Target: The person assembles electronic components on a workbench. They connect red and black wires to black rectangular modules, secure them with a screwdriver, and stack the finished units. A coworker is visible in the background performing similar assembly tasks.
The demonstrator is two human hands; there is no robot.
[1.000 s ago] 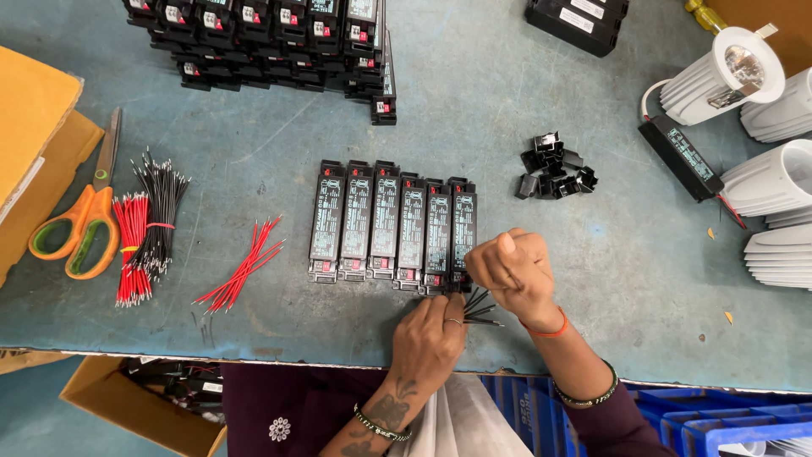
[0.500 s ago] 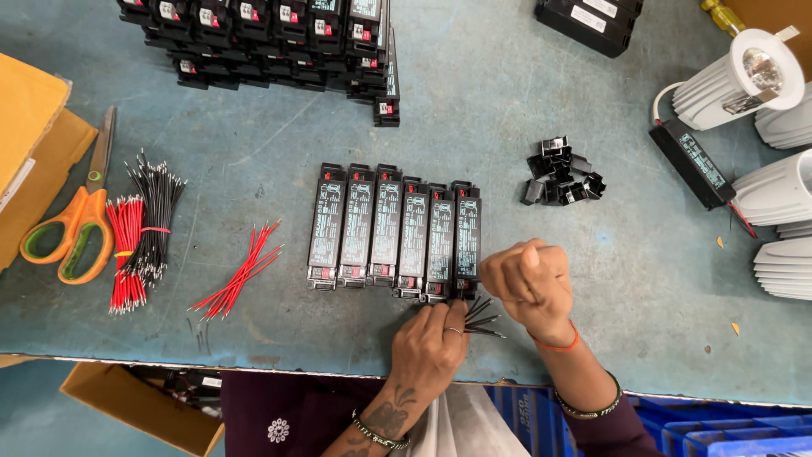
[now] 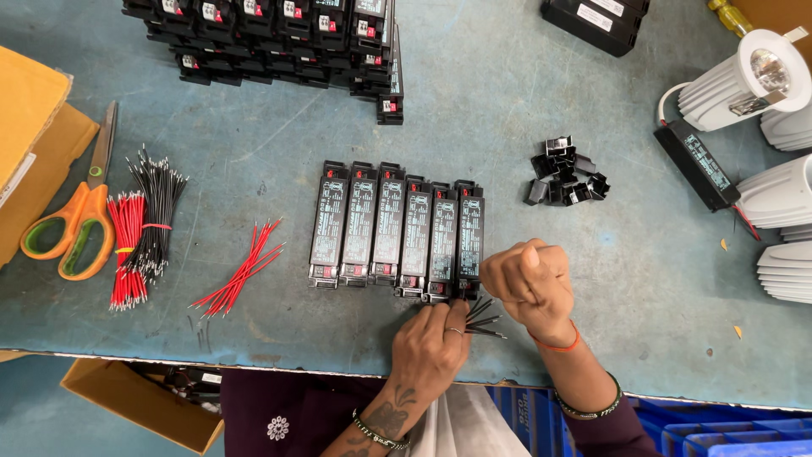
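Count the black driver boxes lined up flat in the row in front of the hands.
6 driver boxes, side by side mid-table: leftmost, rightmost beside the right hand. None look hidden.

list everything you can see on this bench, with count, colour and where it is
driver modules in a row: six, black, bench centre
stacked modules: many, black, top left
black boxes: two or so, top right
small clips: small pile, black, right of row
loose red wires: one bunch, left of row
bundled wires: red and black, far left
scissors: one, orange, left edge
spot lamps: several, white, right edge
black wires: few, between hands
left hand: on the wires
right hand: fisted, at row's end
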